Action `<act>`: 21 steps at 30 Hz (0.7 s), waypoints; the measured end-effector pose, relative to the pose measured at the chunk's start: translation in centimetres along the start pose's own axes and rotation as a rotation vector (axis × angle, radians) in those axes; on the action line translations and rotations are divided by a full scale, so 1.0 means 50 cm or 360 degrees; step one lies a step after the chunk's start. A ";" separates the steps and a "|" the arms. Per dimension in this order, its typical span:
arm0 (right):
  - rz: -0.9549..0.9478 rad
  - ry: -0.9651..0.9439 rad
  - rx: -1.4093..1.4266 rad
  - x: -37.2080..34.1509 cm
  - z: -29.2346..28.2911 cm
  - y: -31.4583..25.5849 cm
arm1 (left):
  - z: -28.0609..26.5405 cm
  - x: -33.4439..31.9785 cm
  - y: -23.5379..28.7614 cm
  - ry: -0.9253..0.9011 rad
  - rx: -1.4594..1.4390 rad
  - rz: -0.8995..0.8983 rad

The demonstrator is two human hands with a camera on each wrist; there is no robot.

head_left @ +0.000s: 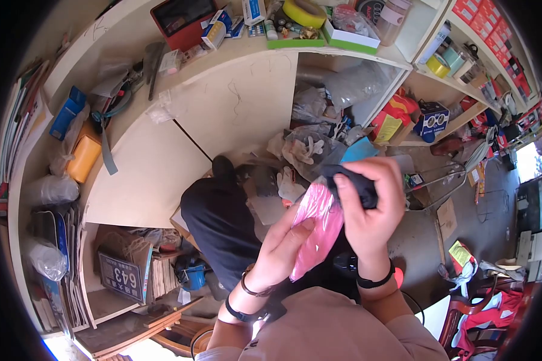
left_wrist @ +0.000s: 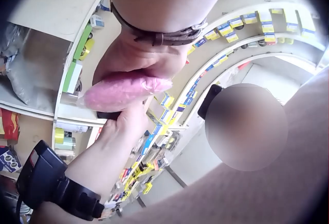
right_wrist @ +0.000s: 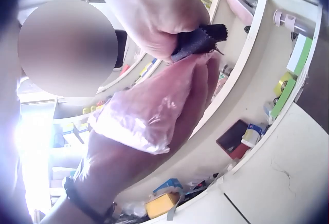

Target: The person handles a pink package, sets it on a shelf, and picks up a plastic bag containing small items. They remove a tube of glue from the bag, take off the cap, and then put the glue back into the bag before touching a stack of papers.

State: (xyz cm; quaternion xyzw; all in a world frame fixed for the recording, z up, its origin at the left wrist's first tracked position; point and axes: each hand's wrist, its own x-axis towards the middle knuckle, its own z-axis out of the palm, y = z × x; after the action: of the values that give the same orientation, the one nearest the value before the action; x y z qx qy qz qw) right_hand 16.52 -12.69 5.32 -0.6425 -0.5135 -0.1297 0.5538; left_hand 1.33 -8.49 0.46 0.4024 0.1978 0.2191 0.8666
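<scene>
My left hand [head_left: 280,249] grips a shiny pink packet [head_left: 319,237] in clear plastic, its thumb lying across the front. In the right wrist view the wrapping of the packet [right_wrist: 144,113] looks crinkled and see-through. Bunched black cloth [head_left: 365,191] is pinched by my right hand [head_left: 379,210] at the packet's upper end. A frayed edge of the cloth [right_wrist: 200,41] sticks out past the fingers in the right wrist view. The left wrist view shows the packet [left_wrist: 123,93] below the left palm, with most of the cloth hidden.
A curved white shelf [head_left: 223,60] runs around the front, bearing a tablet-like red-framed object [head_left: 182,23], boxes and tape. Below it lie plastic bags [head_left: 319,144] and pale gloves [head_left: 290,186]. A blue number plate [head_left: 121,277] stands at lower left; a red-covered chair is at lower right.
</scene>
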 end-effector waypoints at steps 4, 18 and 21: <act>-0.0050 -0.0204 0.0118 -0.012 -0.026 -0.025 | 0.002 0.013 0.000 0.0031 -0.0176 0.0121; -0.0192 -0.0509 0.0210 -0.033 0.006 0.014 | -0.026 0.023 -0.027 -0.0029 -0.0022 0.0202; -0.0037 -0.0234 -0.0126 -0.020 0.003 0.036 | -0.026 0.028 -0.032 0.0061 -0.0067 0.0031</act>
State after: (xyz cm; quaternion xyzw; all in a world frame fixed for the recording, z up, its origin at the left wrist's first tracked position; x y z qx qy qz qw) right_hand 17.44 -12.82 3.47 -0.6657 -0.5547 -0.1089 0.4871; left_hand 2.16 -7.89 -1.78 0.3816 0.2057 0.2392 0.8688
